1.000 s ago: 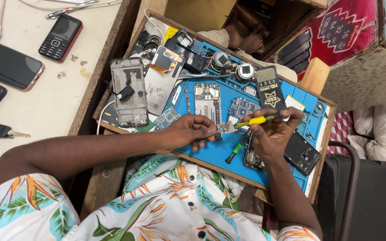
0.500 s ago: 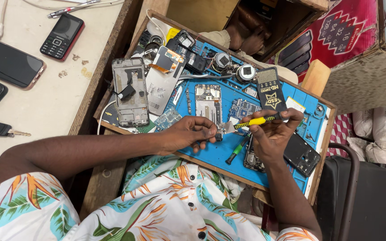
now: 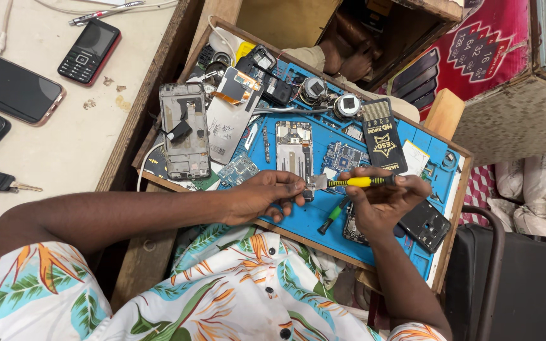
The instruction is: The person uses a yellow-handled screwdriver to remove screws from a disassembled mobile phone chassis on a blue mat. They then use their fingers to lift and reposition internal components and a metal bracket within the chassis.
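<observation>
Head view: right hand grips a yellow screwdriver, tip pointing left at a small metal part. Left hand pinches that part between the fingertips, just above the blue mat.

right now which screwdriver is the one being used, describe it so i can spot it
Find the blue repair mat in the wooden tray. Near its front edge, the right hand holds a yellow-and-black screwdriver level, tip toward the left hand. The spare screwdriver below it is green-handled and lies untouched.
</observation>
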